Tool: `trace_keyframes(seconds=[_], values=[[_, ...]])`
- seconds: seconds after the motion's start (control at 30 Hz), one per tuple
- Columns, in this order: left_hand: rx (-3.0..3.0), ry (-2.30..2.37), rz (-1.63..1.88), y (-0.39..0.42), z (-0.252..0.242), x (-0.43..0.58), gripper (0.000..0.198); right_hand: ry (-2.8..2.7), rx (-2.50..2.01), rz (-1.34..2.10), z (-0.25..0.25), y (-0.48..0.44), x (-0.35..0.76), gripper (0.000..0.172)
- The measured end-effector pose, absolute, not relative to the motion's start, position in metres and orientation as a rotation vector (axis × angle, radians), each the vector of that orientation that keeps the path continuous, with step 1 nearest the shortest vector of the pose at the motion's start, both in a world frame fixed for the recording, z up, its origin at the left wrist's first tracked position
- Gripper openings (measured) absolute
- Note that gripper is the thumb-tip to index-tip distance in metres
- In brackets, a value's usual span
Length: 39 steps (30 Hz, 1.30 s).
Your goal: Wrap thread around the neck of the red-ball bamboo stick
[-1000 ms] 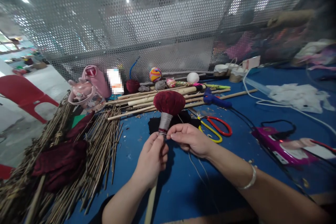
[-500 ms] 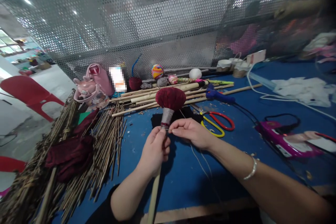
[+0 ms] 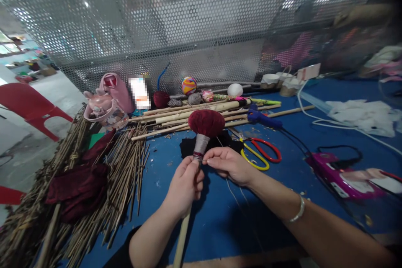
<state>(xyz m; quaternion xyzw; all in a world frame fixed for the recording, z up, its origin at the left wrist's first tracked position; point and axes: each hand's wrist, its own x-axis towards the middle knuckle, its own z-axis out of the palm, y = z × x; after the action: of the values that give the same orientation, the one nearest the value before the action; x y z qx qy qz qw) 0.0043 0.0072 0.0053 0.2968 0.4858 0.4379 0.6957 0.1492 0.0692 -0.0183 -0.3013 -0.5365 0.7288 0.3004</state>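
A wooden stick with a dark red, rounded cloth head tilts up over the table. Grey thread wraps the neck below the head, with a dark red band at its lower end. My left hand is closed around the stick just under that wrapping. Close beside it, my right hand pinches a thin thread at the bottom of the winding. Loose pale thread trails down below my right hand. Behind the hands lies a piece of black cloth.
Scissors with red and yellow handles lie right of the hands, near a blue glue gun and a magenta device. Peeled sticks and yarn balls line the back. Thin twigs and dark red cloth cover the left.
The view has shifted slightly, so the stick and hands sit a little lower. Both hands keep their grips; my right fingers remain at the thread beside the stick.
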Motion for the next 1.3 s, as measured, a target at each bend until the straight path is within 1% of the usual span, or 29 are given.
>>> trace_keyframes(seconds=[0.27,0.5,0.93,1.3], values=[[0.689,1.053,0.988,0.005,0.010,0.004,0.021,-1.444,-0.771,1.893,-0.012,0.066,0.150,0.022],[0.722,1.043,1.002,0.001,0.013,0.004,0.020,-1.206,-0.654,2.035,-0.009,0.063,0.147,0.019],[0.721,1.070,1.018,0.003,0.014,0.004,0.021,-1.282,-0.743,1.927,-0.009,0.062,0.145,0.022],[0.722,1.076,1.049,0.004,0.013,0.003,0.020,-1.485,-0.824,1.785,-0.010,0.064,0.146,0.029]])
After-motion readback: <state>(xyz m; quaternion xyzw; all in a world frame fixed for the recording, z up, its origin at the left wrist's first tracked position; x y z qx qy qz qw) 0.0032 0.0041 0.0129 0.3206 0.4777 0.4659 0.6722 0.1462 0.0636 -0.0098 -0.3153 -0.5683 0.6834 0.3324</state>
